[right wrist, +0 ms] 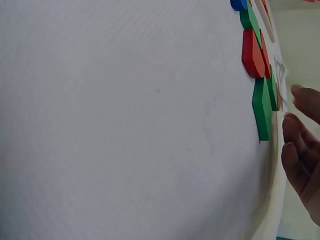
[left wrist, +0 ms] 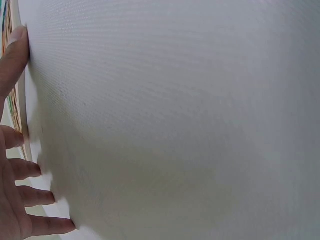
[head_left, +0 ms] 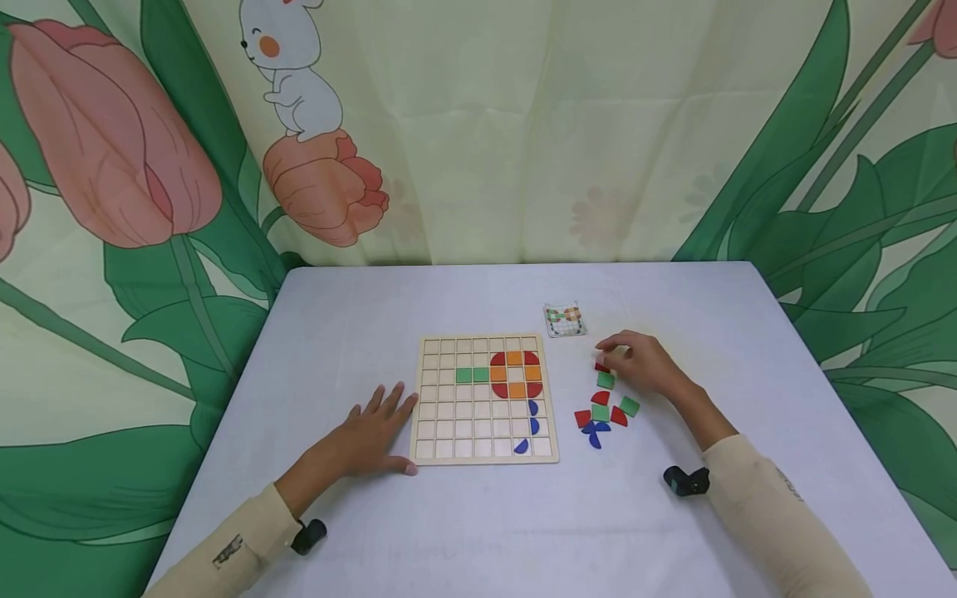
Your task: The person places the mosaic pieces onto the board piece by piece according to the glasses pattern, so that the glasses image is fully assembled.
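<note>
A wooden grid board [head_left: 443, 429] lies mid-table. On it are two green squares [head_left: 472, 375], a ring of orange squares [head_left: 514, 358] and red quarter-rounds [head_left: 499, 389], and three blue half-rounds [head_left: 534, 426] near its right side. My left hand [head_left: 374, 440] has its fingers spread, with fingertips and thumb touching the board's left edge. My right hand [head_left: 643, 363] is over a dark red piece [head_left: 602, 366], its fingertips partly covering it. In the right wrist view the thumb and fingers [right wrist: 295, 145] of that hand stand slightly apart, with nothing seen between them.
Loose green [head_left: 630, 406], red [head_left: 619, 417] and blue pieces [head_left: 595, 440] lie right of the board, a green square [head_left: 606, 380] just below the right fingertips. A small pattern card [head_left: 565, 319] lies above the board's right corner. A printed curtain [head_left: 486, 166] hangs behind the table.
</note>
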Action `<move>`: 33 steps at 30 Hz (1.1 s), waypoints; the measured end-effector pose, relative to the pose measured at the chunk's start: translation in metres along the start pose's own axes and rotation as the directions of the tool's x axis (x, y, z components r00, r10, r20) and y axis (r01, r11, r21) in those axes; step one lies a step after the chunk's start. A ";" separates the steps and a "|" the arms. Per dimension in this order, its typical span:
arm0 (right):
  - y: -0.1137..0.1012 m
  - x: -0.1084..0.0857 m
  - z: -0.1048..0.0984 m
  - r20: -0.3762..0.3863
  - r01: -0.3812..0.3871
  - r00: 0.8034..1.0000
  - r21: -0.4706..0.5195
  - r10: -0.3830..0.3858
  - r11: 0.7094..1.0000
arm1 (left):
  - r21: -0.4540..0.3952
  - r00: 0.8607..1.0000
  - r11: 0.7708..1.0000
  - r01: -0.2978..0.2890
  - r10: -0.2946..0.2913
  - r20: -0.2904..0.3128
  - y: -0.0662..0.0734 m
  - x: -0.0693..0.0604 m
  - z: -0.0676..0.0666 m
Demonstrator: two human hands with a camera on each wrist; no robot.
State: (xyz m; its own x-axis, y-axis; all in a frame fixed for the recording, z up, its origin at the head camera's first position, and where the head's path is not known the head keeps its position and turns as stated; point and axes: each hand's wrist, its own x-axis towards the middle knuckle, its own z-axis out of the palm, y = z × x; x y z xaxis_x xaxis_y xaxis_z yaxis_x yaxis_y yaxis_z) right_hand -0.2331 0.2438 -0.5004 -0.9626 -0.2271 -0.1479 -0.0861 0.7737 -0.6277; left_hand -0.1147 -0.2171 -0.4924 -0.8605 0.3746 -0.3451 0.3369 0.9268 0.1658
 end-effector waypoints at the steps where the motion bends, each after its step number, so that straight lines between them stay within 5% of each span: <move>1: 0.002 0.000 0.000 -0.001 0.001 1.000 -0.008 -0.001 1.000 | -0.001 1.000 1.000 0.001 -0.001 0.001 0.000 0.000 0.000; 20: 0.003 0.000 0.001 0.020 -0.016 1.000 -0.048 0.017 0.999 | -0.011 1.000 1.000 -0.001 0.001 -0.001 -0.001 0.001 0.000; 33: -0.003 0.002 0.009 0.063 0.021 0.998 0.010 -0.022 1.000 | 0.015 1.000 1.000 -0.007 0.007 -0.009 -0.003 0.003 0.004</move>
State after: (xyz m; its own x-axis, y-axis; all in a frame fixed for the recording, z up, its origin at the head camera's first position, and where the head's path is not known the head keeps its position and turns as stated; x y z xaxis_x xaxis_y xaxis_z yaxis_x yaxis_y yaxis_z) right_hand -0.2327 0.2358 -0.5062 -0.9425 -0.2803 -0.1817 -0.1038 0.7629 -0.6382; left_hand -0.1163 -0.2187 -0.4979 -0.8614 0.3812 -0.3357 0.3488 0.9244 0.1546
